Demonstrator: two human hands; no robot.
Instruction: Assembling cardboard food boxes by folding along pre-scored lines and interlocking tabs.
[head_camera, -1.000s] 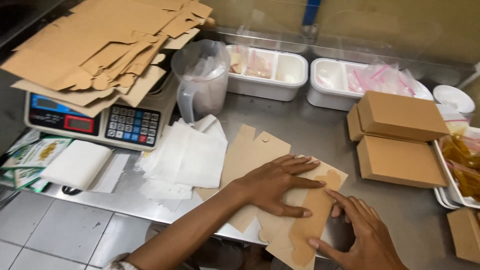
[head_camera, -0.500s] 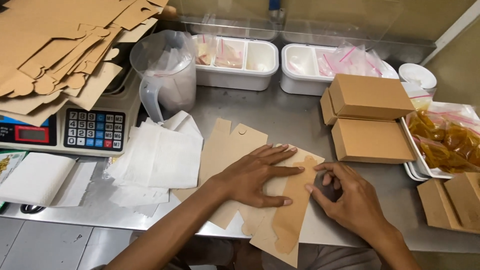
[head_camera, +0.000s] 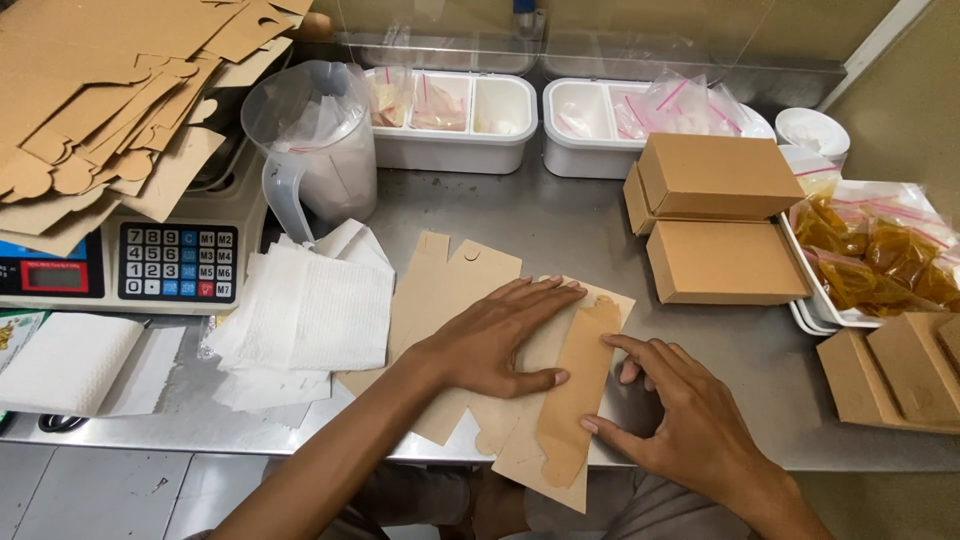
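A flat brown cardboard box blank (head_camera: 480, 340) lies at the steel tabletop's (head_camera: 560, 230) near edge; the left hand (head_camera: 495, 335), grip released, presses it flat while the right hand's (head_camera: 690, 425) fingertips bend up its side flap (head_camera: 580, 385), pinching nothing. White paper napkins (head_camera: 305, 310) crowd left; folded brown boxes (head_camera: 715, 230) stand far right.

From my feed I see two bare forearms coming in from the bottom edge, with no sleeves, cuffs or gloves on them. The left hand (head_camera: 497, 340) and the right hand (head_camera: 690, 420) carry no rings, and neither wrist wears a watch or band. The fingernails are short and plain, without polish. Below the wrists, a patch of grey-brown cloth shows, apparently trousers or shorts.
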